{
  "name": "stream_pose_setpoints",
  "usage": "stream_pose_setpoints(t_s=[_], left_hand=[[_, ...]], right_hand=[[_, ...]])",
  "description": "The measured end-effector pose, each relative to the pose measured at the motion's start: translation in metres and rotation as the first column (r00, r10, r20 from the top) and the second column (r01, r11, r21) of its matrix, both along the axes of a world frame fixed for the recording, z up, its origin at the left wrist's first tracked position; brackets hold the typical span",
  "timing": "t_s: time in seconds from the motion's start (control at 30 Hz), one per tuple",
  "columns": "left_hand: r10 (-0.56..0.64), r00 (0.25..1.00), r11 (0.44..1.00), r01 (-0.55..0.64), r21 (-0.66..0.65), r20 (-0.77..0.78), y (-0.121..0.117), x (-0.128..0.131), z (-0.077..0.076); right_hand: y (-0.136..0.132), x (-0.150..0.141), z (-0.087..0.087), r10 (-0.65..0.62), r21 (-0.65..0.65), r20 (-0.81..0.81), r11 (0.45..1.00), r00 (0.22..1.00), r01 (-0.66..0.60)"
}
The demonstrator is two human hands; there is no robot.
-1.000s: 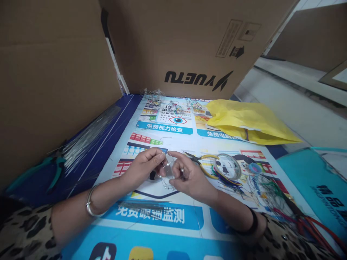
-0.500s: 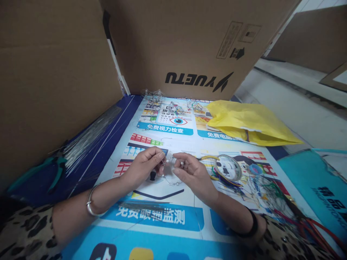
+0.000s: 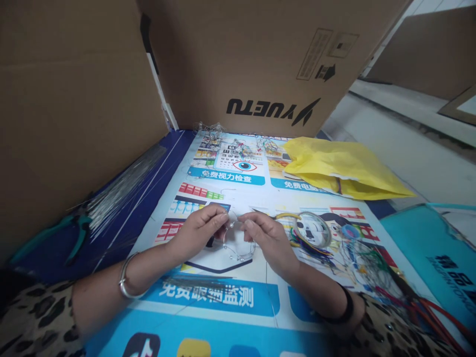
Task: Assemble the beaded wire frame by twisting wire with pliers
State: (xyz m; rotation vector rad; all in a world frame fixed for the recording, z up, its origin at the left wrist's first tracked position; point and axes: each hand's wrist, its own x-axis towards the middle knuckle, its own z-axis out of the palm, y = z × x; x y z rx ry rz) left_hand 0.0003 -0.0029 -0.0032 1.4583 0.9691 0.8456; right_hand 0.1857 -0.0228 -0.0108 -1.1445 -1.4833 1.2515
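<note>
We see matt brown cardboard (image 3: 253, 59) at twelve o'clock, a creased, cloth-like yellow bag (image 3: 334, 161) at three, shiny beaded wire loop (image 3: 241, 259) at six, smooth polished-metal bangle (image 3: 123, 285) at eight, glinting metal wires (image 3: 124, 186) at nine.

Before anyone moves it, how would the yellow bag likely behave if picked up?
The yellow bag would probably sag and fold, since its surface is creased and its edges wavy. It may be light for its size, as it lies fairly low, though any contents are hidden. Its near edge seems to gape, so something inside might slide out if tilted.
</note>
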Motion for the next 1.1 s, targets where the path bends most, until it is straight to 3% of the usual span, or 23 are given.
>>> stream_pose_setpoints(t_s=[0.47, 0.7, 0.83, 0.97, 1.1], left_hand=[[-0.005, 0.999, 0.999, 0.006, -0.032, 0.035, -0.001, 0.001, 0.0], [0.038, 0.99, 0.992, -0.021, 0.121, -0.139, -0.001, -0.001, -0.002], [-0.017, 0.999, 1.0, 0.017, 0.022, -0.042, -0.001, 0.003, -0.003], [-0.02, 0.999, 0.995, 0.023, -0.096, 0.036, -0.002, 0.008, -0.002], [0.021, 1.0, 0.997, -0.021, -0.079, 0.002, -0.002, 0.011, -0.001]], right_hand=[[0.0, 0.0, -0.004, -0.036, 0.022, 0.039, 0.999, 0.999, 0.035], [0.001, -0.001, -0.003, -0.07, 0.118, 0.188, 0.992, 0.98, 0.048], [0.003, -0.005, 0.0, -0.074, 0.25, 0.287, 0.968, 0.955, 0.0], [0.005, -0.006, 0.002, -0.058, 0.296, 0.319, 0.954, 0.946, -0.041], [0.005, -0.006, 0.005, -0.035, 0.295, 0.287, 0.954, 0.957, -0.054]])
